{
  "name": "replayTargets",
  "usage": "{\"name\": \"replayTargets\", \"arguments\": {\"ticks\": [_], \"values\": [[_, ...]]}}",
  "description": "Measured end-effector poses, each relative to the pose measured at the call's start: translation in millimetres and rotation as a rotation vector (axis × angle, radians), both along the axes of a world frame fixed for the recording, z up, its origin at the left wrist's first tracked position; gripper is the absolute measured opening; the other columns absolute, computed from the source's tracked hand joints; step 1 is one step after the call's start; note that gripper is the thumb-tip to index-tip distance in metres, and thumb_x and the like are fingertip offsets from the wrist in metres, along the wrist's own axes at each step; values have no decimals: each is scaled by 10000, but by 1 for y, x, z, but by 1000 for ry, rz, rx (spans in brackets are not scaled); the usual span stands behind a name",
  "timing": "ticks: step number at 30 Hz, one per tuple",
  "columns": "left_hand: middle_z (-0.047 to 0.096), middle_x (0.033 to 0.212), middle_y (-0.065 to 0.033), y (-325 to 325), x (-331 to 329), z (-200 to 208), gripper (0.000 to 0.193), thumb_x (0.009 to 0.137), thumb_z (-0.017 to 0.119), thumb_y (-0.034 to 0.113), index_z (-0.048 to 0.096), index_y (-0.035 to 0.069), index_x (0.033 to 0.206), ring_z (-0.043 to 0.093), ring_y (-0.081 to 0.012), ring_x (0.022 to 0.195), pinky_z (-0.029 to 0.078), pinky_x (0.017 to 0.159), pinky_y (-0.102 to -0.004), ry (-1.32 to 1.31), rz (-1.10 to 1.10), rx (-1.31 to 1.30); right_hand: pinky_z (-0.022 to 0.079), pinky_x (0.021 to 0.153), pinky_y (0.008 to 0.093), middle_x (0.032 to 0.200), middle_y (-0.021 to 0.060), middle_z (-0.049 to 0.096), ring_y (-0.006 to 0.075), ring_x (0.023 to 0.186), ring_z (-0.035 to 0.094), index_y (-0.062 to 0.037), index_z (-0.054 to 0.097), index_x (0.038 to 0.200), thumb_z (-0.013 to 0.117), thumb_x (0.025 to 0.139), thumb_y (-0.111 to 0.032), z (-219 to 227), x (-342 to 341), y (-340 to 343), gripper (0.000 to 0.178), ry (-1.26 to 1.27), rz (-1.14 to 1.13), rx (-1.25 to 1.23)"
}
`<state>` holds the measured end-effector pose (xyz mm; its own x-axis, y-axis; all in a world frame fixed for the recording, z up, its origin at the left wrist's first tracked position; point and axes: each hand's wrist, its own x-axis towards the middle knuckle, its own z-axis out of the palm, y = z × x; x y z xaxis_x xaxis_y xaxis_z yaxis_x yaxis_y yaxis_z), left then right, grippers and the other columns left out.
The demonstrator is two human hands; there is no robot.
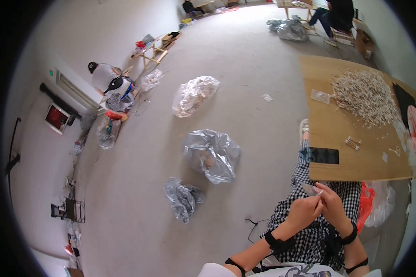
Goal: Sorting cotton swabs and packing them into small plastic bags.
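Above my lap, just off the near edge of the table, both hands are closed on a small clear plastic bag. My left hand is in a fist, its fingers pinched at the bag's near end. Meeting it there, my right hand grips the bag between thumb and fingers. Whether anything lies inside the bag cannot be made out. On the wooden table ahead, a few short pale sticks with knobbed ends lie together. Beyond them spreads a large heap of similar pale sticks.
A clear packet lies beside the heap, and a dark strip sits at the table's near left. Plastic bags rest on the floor to the left. Red and clear bags are right of my legs. Other people sit farther off.
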<state>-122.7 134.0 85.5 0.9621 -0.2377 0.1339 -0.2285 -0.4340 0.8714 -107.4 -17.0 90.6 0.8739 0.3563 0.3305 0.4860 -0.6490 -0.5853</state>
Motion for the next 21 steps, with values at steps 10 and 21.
{"name": "replayTargets", "arguments": {"ticks": [10,21], "values": [[616,844,-44,39,21,22,69,887,653,54,625,14,936,555,-128,752,458,713,-277,-119,494,-459,537,737,260,970,80,726,118,809,676,20,702,1102,714,886,-177,26,11,-5,292,774,-186,740],[674,801,-45,31,26,42,167,931,659,114,692,-49,933,624,-102,709,490,671,-233,288,142,-569,533,742,247,955,104,720,119,799,661,33,703,1080,706,889,-128,4,2,-11,249,775,-13,1245]]}}
